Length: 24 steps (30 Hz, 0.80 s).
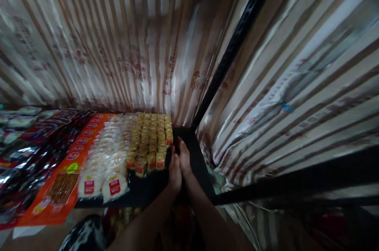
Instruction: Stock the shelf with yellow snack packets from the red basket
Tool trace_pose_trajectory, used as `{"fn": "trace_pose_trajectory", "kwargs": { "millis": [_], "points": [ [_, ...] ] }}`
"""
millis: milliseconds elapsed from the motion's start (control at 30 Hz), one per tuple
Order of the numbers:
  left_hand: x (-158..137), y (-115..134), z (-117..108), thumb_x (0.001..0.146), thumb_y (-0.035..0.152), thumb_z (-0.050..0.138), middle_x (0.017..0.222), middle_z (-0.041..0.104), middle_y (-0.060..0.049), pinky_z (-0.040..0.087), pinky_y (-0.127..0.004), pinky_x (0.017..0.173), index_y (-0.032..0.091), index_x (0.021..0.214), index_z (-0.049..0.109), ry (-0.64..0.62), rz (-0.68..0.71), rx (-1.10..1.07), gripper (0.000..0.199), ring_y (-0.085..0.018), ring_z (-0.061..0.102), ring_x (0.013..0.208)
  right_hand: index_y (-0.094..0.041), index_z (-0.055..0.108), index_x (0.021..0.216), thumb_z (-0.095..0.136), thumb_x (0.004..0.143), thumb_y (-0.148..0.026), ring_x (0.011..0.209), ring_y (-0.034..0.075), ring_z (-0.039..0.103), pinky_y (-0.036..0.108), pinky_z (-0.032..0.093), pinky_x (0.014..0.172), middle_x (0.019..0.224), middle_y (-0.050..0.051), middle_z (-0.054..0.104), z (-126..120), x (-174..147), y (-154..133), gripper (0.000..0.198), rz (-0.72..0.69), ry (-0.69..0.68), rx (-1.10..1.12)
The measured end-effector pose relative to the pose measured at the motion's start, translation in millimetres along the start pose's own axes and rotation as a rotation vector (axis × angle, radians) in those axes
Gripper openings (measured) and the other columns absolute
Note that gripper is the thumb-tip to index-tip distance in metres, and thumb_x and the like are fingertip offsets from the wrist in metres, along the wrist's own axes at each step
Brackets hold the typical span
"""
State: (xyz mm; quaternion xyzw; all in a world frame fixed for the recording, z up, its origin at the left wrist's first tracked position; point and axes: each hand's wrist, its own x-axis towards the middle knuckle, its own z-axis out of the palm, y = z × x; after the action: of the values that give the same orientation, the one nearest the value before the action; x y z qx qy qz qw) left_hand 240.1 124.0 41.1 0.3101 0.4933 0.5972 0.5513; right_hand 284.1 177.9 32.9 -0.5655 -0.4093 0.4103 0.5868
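Observation:
Small yellow-wrapped snack packets stand in close rows on a dark shelf. Just right of their front end, my left hand reaches forward with its fingers stretched out. My right hand lies close alongside, fingers straight, its palm turned towards the left one. The two hands nearly meet, and I can make out nothing held between them. Whether the left fingers touch the nearest packet is too dim to tell. Left of the yellow rows are clear bags of round white crackers.
An orange snack pack and shiny dark red packs lie farther left. A black metal upright rises from the shelf's back right corner. Striped plastic sheeting hangs behind and to the right. A black glossy bag sits below the shelf.

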Motion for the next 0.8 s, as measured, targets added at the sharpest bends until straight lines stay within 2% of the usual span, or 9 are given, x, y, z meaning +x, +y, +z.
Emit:
{"fn": "trace_pose_trajectory", "kwargs": {
  "millis": [133,233,367,500,633,700,800],
  "points": [
    [-27,1,-5,0.09,0.038,0.039,0.142,0.043,-0.01,0.023,-0.031,0.114,0.012,0.131,0.047,-0.009,-0.054,0.025,0.049,-0.019,0.035,0.133,-0.014,0.063,0.11,0.04,0.081,-0.055,0.117,0.022,0.053,0.037,0.039,0.102,0.123,0.012,0.06,-9,-39,-12,0.055,0.033,0.03,-0.036],
    [-61,2,-22,0.089,0.039,0.04,0.136,0.05,-0.011,0.029,-0.033,0.111,0.012,0.126,0.053,-0.056,-0.004,0.053,0.047,-0.02,0.042,0.129,-0.013,0.063,0.106,0.04,0.082,-0.052,0.111,0.022,0.056,0.037,0.041,0.099,0.116,0.013,0.063,-13,-79,-18,0.051,0.018,0.05,-0.054],
    [-118,6,-60,0.088,0.038,0.04,0.131,0.055,-0.008,0.03,-0.035,0.11,0.018,0.119,0.058,-0.065,0.066,0.149,0.041,-0.02,0.046,0.123,-0.017,0.064,0.101,0.044,0.082,-0.051,0.104,0.022,0.059,0.038,0.042,0.097,0.11,0.01,0.065,-20,-146,-14,0.043,0.041,0.044,-0.019],
    [-164,-1,-107,0.084,0.033,0.043,0.121,0.06,-0.008,0.03,-0.04,0.109,0.021,0.107,0.065,-0.052,0.07,0.34,0.034,-0.022,0.05,0.116,-0.02,0.066,0.095,0.046,0.082,-0.048,0.099,0.021,0.06,0.038,0.045,0.093,0.103,0.008,0.068,-24,-214,5,0.037,0.1,-0.007,-0.088],
    [-172,-21,-152,0.074,0.024,0.052,0.111,0.064,-0.01,0.031,-0.038,0.108,0.022,0.092,0.069,0.02,-0.106,0.443,0.025,-0.023,0.055,0.109,-0.022,0.068,0.091,0.046,0.082,-0.038,0.092,0.022,0.062,0.038,0.046,0.091,0.097,0.006,0.07,-17,-249,36,0.028,0.178,-0.126,-0.209],
    [-162,-31,-172,0.072,0.019,0.053,0.11,0.065,-0.009,0.031,-0.04,0.107,0.022,0.092,0.069,0.005,-0.137,0.567,0.026,-0.025,0.054,0.111,-0.023,0.069,0.089,0.048,0.079,-0.027,0.096,0.024,0.062,0.041,0.043,0.095,0.098,0.007,0.07,-10,-252,53,0.024,0.166,-0.198,-0.324],
    [-143,-39,-200,0.074,0.016,0.051,0.113,0.063,-0.013,0.034,-0.042,0.104,0.019,0.099,0.067,0.031,-0.136,0.851,0.03,-0.028,0.052,0.114,-0.021,0.069,0.095,0.043,0.076,-0.014,0.102,0.024,0.06,0.042,0.04,0.099,0.104,0.008,0.069,4,-247,74,0.033,0.145,-0.357,-0.509]
  ]
}}
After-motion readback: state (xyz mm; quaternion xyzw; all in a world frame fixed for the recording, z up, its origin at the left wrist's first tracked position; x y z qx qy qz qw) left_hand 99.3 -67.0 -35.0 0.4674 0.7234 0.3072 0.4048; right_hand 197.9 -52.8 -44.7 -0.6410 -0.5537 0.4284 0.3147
